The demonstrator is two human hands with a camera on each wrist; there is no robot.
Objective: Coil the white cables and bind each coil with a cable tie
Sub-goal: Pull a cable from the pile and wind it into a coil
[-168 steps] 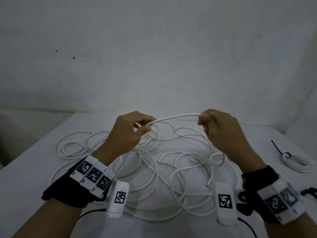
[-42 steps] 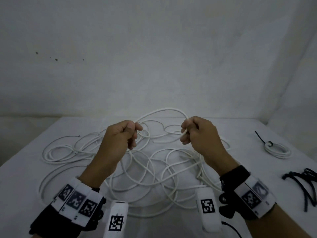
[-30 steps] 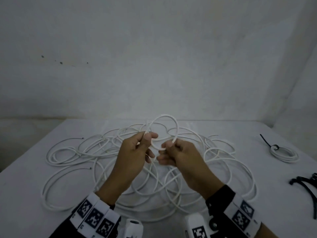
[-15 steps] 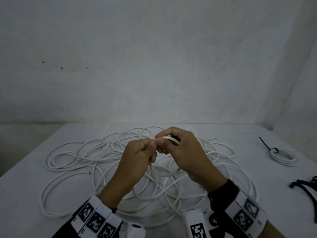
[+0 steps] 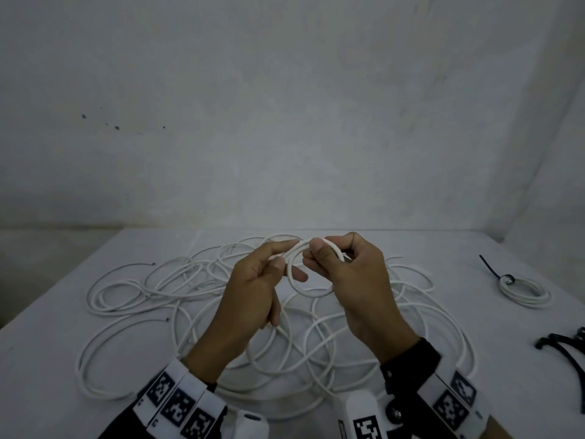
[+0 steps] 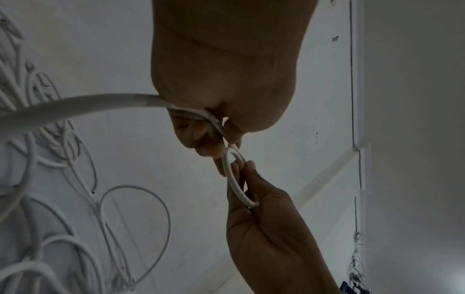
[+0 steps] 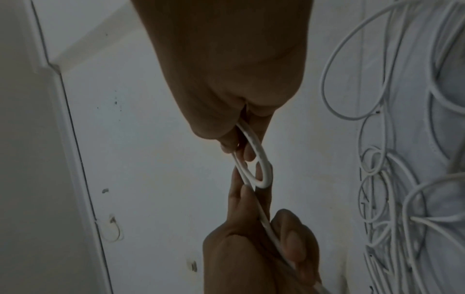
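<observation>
A: Pinching at the right hand [image 5: 354, 280], thumb and fingers closed on the top of a small loop [image 5: 308, 274] of white cable [image 5: 316, 343], cut end poking out past the knuckles.

B: Same on the left hand [image 5: 253, 289]: thumb and forefinger pressed together on the strand feeding into that loop. From the left wrist view, cable [image 6: 75, 109] running in under the palm and out through the fingertips [image 6: 214, 151].

A: From the right wrist view, loop [image 7: 254, 159] hanging narrow between both grips, left hand [image 7: 256, 248] just beyond it.

B: Both hands raised above the table [image 5: 47, 359], loop held clear of the surface.

A: Below, the remaining length sprawled in loose, overlapping rings across the middle and left of the white tabletop, a few dark cut tips showing at the left.

B: Far right: a finished coil [image 5: 524, 289], lying flat, bound with a black cable tie [image 5: 497, 274], tail pointing toward the back edge.

A: Nearer on the right edge, spare black ties [image 5: 563, 343] in a small heap, partly cut off by the frame.

B: Marker-printed bands [image 5: 177, 403] on both wrists, over dark sleeves.

A: Behind the table, a plain pale wall [image 5: 285, 106], a few dark specks on its left part, corner of the room at the right. Dim, grey light all round.
</observation>
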